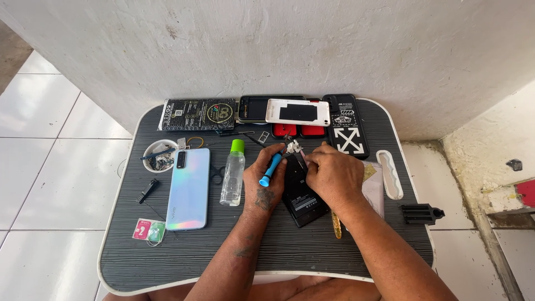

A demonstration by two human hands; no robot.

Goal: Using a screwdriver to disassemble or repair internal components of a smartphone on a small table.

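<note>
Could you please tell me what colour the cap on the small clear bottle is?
The cap is bright green, seen best in the head view.

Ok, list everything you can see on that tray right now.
tray: 1, dark grey, over the lap
phone: 1, pale blue, face down, left
bottle: 1, clear, green cap, centre-left
bowl: 1, white, small parts, far left
cases: several, black, white, red, back edge
open phone: 1, black, under the hands
screwdriver: 1, blue, in left hand
small part: 1, silvery, between both hands
left hand: 1, gripping screwdriver
right hand: 1, pinching small part
</note>
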